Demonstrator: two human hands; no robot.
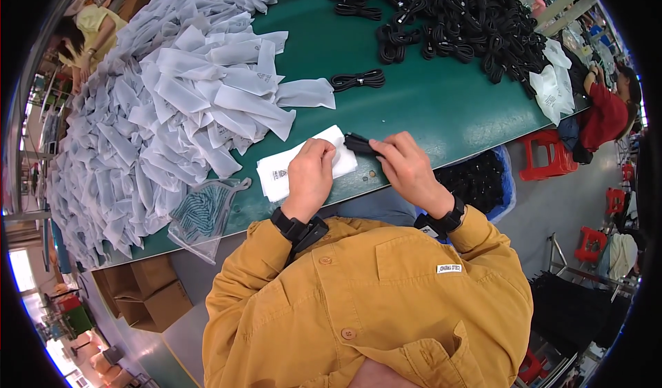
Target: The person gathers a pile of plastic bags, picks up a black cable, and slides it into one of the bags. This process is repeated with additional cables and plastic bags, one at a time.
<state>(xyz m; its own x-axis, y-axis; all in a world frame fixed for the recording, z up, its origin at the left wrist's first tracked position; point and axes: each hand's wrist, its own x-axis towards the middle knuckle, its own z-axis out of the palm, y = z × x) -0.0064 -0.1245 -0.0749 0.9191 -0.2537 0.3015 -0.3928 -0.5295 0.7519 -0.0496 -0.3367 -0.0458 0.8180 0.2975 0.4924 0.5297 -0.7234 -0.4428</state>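
A small stack of flat white bags [274, 175] lies on the green table near its front edge. Over the stack, my left hand [310, 174] is closed in a pinch on the top bag, near its right end. My right hand [409, 168] grips a coiled black cable [358, 144] between thumb and fingers. The cable's far end points at the bag's right end; whether it reaches inside, I cannot tell. Just beyond the stack, one more coiled cable [357, 80] lies alone, close to a filled white bag [306, 93].
Filled white bags [200, 84] are heaped across the left. Coiled black cables [469, 15] pile up at the far right. A clear pouch with teal striped contents [204, 212] overhangs the front edge. Below the table stand a blue-lined bin [508, 181], a red stool [545, 155] and a cardboard box [155, 302].
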